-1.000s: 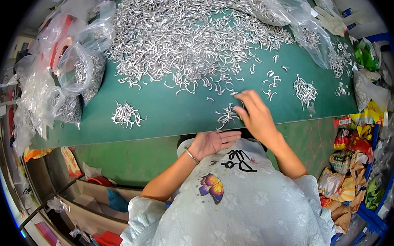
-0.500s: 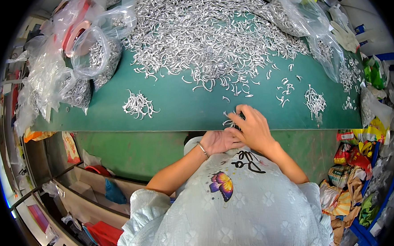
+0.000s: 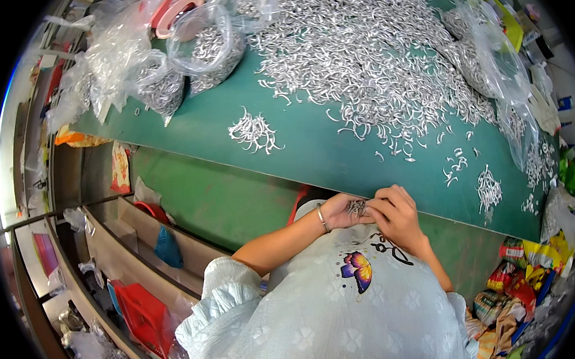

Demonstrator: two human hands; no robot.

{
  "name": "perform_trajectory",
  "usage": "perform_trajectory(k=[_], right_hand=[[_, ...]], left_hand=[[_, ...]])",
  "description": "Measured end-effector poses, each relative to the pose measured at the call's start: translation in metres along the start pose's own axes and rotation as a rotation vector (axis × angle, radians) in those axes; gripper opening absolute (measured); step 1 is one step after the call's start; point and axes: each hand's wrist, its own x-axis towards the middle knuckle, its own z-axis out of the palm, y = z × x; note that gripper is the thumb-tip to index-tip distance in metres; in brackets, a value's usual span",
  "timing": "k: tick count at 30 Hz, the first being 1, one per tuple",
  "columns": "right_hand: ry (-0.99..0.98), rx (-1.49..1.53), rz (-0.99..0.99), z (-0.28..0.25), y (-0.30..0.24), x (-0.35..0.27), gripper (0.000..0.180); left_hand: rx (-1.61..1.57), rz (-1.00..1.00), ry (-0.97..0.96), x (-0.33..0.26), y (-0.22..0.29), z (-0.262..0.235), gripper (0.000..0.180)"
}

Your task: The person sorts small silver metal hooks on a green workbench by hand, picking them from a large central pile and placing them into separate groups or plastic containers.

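My left hand [image 3: 339, 213] is at the front edge of the table, palm up and cupped. A small bunch of curved silvery metal pieces [image 3: 356, 207] lies in it. My right hand [image 3: 396, 214] meets it from the right, its bent fingertips pressed together beside the bunch. Whatever those fingertips pinch is hidden. Beyond both hands a large heap of the same curved metal pieces [image 3: 372, 51] covers the far part of the green table [image 3: 311, 142].
A small pile of pieces [image 3: 254, 132] lies to the left, another pile [image 3: 489, 190] to the right, with a few loose pieces [image 3: 455, 165] near it. Clear plastic bags of pieces [image 3: 210, 52] stand at the far left. A yellow-green basket [image 3: 508, 21] is at the far right.
The metal pieces that lay at the table edge under my right hand are now in my left palm. My right hand has drawn back off the tabletop. The whole view has turned.
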Motion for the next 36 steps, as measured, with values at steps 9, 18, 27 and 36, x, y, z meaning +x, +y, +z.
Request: perform_trajectory(k=[9, 18, 27, 36], right_hand=[[0.175, 0.045, 0.047, -0.005, 0.012, 0.005, 0.011], [0.189, 0.083, 0.063, -0.005, 0.011, 0.003, 0.010], [0.205, 0.045, 0.149, -0.020, 0.020, -0.002, 0.012], [0.041, -0.304, 0.139, -0.020, 0.030, 0.052, 0.064]], left_hand=[[0.411, 0.627, 0.180, -0.126, 0.018, -0.008, 0.041], [0.398, 1.730, 0.746, -0.133, 0.142, 0.010, 0.033], [1.719, 1.590, 1.305, -0.115, 0.124, 0.000, 0.026], [1.968, 1.267, 1.431, -0.105, 0.106, -0.003, 0.054]])
